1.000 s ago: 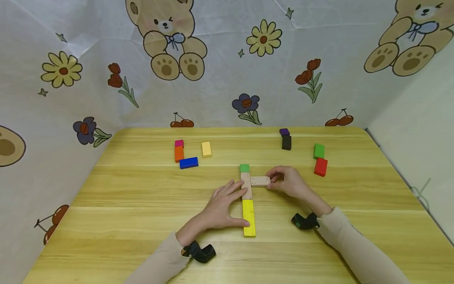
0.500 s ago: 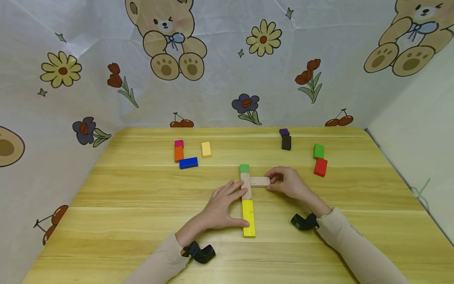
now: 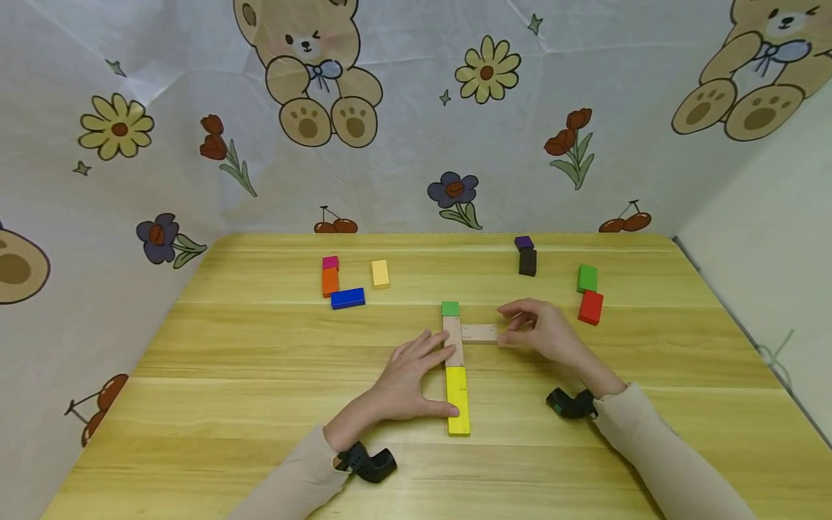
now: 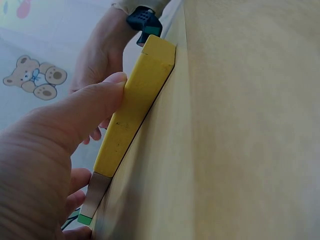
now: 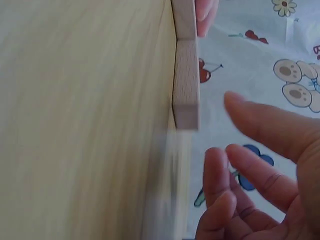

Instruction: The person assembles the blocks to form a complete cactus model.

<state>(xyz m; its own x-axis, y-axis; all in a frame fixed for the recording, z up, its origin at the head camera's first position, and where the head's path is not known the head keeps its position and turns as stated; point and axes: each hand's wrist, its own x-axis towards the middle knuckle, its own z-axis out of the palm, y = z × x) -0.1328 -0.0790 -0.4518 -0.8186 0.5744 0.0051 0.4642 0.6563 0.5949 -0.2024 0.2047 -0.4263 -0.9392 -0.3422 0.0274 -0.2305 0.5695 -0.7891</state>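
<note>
The right hand (image 3: 542,334) is unclenched, fingertips just beside the crosswise pale block (image 3: 479,333); the left hand (image 3: 409,383), fingers spread, touches the yellow block (image 3: 458,393), partly obstructing the lengthwise pale block (image 3: 453,325). Beyond the right hand lie a red block (image 3: 591,308) and black block (image 3: 528,263).

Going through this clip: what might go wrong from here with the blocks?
The right hand, just off the side block, might brush its free end and knock it askew.

The left hand has its thumb on the yellow block; lifting it carelessly might drag that block out of line.
</note>
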